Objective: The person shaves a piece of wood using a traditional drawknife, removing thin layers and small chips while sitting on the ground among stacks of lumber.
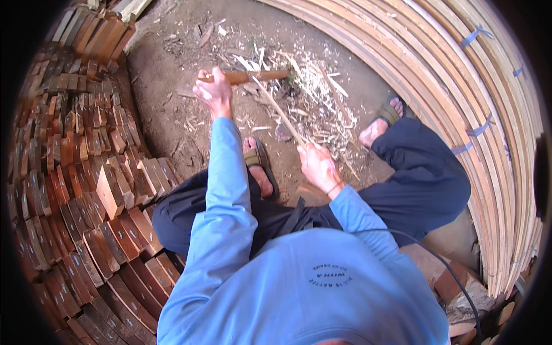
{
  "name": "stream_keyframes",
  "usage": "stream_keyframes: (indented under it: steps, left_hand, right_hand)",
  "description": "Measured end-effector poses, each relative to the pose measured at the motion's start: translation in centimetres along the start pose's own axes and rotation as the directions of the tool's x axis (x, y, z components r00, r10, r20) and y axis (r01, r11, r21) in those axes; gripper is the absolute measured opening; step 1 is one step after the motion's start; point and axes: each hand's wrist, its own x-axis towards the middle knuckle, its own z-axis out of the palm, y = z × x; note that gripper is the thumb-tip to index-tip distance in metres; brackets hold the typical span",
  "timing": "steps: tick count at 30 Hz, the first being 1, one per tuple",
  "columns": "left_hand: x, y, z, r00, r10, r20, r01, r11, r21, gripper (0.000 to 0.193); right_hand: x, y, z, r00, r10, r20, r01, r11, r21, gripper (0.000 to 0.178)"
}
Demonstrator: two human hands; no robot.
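L grip was out front, clenched round one end of a brown wooden tool, which lay approx. level w/ far end pointing R. R grip, nearer the body, was wrapped round the lower end of a thin stick. Stick slanted up-L to the tool; contact prob. but too blurred to confirm. Pale shavings were strewn on the dirt floor below & beyond. Knees apart, sandals on both ft. Stacked blocks stood L; long planks w/ blue ties ran along R.
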Motion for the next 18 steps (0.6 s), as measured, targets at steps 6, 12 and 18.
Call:
stream_keyframes:
  steps: [6,12,18]
  left_hand:
    - [1.6,-0.9,1.5,0.996,0.065,-0.061,-0.063,0.997,0.042,0.049]
    - [-0.4,3.9,0.9,0.988,0.151,-0.028,-0.151,0.988,0.023,0.048]
    - [2.3,0.0,2.1,0.968,0.197,-0.155,-0.176,0.974,0.139,0.046]
  right_hand:
    - [0.7,1.0,0.1,0.998,0.044,0.044,-0.040,0.994,-0.099,0.029]
    - [0.6,2.7,1.0,0.992,0.122,0.032,-0.117,0.985,-0.130,0.035]
    - [1.0,1.1,1.9,0.996,0.077,-0.051,-0.082,0.993,-0.087,0.026]
